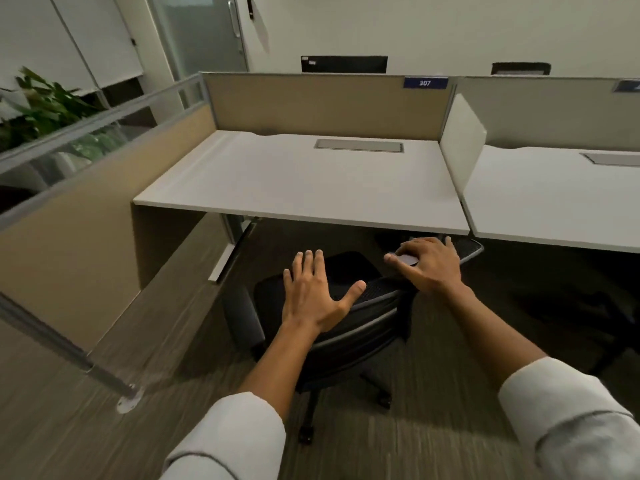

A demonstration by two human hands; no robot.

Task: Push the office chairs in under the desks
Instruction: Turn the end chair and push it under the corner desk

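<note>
A black mesh office chair (360,317) stands on the carpet just in front of the white desk (298,181) marked 307, turned at an angle, its seat partly under the desk's front edge. My left hand (313,292) lies flat with fingers spread on the top of the chair's backrest. My right hand (429,263) rests over the right end of the backrest top, fingers curled over a grey part there. Both sleeves are white.
A second white desk (554,202) adjoins on the right, split off by a white divider (462,133), with another dark chair (616,327) in shadow under it. A beige partition with glass top (86,188) and its floor post (126,400) bound the left. Plants sit behind it.
</note>
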